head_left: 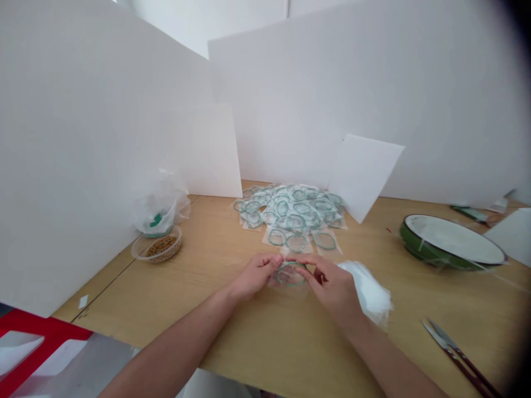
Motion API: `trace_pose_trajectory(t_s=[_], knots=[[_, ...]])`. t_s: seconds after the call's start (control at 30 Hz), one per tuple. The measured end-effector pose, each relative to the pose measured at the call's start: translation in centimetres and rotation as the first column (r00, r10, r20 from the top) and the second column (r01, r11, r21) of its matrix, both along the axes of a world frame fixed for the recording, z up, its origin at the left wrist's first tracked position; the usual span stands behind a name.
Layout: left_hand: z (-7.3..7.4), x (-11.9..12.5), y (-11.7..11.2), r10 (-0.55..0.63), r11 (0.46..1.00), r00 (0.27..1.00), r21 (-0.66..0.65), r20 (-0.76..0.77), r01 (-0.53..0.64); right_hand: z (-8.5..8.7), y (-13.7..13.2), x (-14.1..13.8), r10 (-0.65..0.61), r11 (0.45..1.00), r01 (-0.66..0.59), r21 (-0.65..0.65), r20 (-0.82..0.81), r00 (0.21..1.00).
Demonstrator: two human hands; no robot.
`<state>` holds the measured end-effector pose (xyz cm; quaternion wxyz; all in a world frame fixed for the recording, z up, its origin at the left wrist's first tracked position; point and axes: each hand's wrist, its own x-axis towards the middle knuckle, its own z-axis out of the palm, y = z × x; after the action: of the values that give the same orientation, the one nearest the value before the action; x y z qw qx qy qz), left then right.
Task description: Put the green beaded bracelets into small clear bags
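Observation:
Between my two hands is a small clear plastic bag (274, 281) with a green beaded bracelet (291, 284) in it or against it; I cannot tell how far inside the beads lie. My left hand (259, 273) pinches the bag's upper left edge with thumb and fingers. On the other side, my right hand (332, 282) has its thumb and fingertips closed on the bracelet's right edge and the bag. Just beyond my hands lies a heap of bagged green bracelets (296, 209). Beside my right wrist rests a stack of clear plastic bags (369, 290).
At the left stand a plastic bowl of brownish beads (164, 249) and a bag-lined bowl with green beads (156, 220). A green-sided enamel basin (452, 240) sits at the right, with thread snips (450, 345) nearer the front. White panels (365, 77) wall the table's back and left.

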<state>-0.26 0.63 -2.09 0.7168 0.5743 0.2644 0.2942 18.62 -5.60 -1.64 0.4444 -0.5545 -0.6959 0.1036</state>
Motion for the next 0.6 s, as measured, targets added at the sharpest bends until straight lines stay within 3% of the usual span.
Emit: trace_pose_trajectory(t_s=[0.1, 0.33, 0.5, 0.6], knots=[[0.24, -0.04, -0.06, 0.010, 1.000, 0.999, -0.025, 0.033, -0.010, -0.05, 0.09, 0.27, -0.017, 0.997, 0.011, 0.077, 0.071, 0.997], [-0.07, 0.18, 0.11, 0.107, 0.994, 0.994, 0.022, 0.015, -0.107, 0.06, -0.15, 0.00, 0.055, 0.993, -0.066, 0.099, 0.114, 0.992], [-0.23, 0.05, 0.52, 0.221, 0.975, 0.975, -0.011, 0.032, -0.221, -0.33, -0.07, 0.00, -0.030, 0.989, 0.010, 0.146, 0.140, 0.990], [-0.21, -0.18, 0.70, 0.197, 0.980, 0.977, -0.005, 0.078, -0.197, -0.56, -0.04, 0.05, 0.044, 0.993, -0.064, 0.100, 0.185, 0.982]])
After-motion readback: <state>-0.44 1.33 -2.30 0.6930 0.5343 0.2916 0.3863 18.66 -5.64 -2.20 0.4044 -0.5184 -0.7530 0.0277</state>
